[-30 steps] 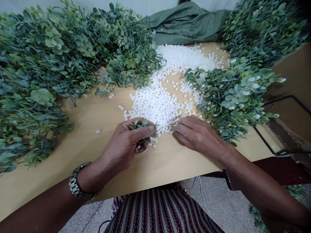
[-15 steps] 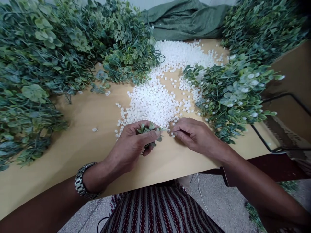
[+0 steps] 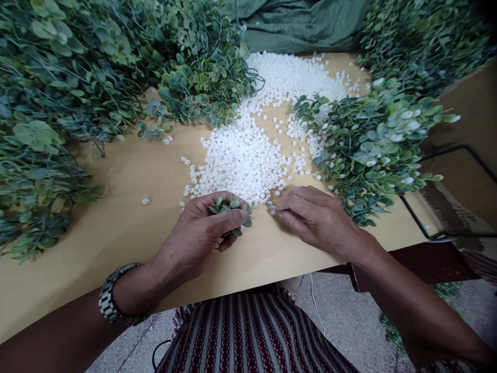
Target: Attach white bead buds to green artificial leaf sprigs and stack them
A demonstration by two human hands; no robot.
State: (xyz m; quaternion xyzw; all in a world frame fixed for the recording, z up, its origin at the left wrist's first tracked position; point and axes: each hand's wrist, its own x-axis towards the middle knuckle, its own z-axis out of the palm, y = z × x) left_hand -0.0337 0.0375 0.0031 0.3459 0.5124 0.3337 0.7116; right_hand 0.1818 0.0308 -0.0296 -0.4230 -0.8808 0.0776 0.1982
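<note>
Spread across the scene from left to right: a pale tan worktop [image 3: 128,176]. Along the left and far left, a broad mass of greenery [image 3: 77,77], dense with small rounded leaves. At the far right, another leafy pile [image 3: 423,46]. Between these two, at the far edge, a rumpled green cloth [image 3: 303,26]. Nearer on the right, a leafy bunch [image 3: 373,140] with white tips among its leaves. In the middle, white beads [image 3: 244,160], heaped from the far side toward the near side, straight ahead of both hands, and thinning into loose ones around the edges.

At the near left of the heap, the left hand [image 3: 205,228], thumb and fingers closed around a leafy sprig. At the near right, the right hand [image 3: 318,217], thumb and fingertips drawn together low over the worktop, with a few beads just at the fingertips; pinched or merely beside, impossible to tell. Between the hands, only a narrow gap.

Around the left wrist, a metal wristwatch [image 3: 112,298]. In the left grasp, the leafy sprig [image 3: 225,204], leaves poking out above the thumb, lower part mostly hidden by the fingers. Smallest of all, a lone bead [image 3: 146,201] on the worktop, left of the left hand, well apart from the heap.
</note>
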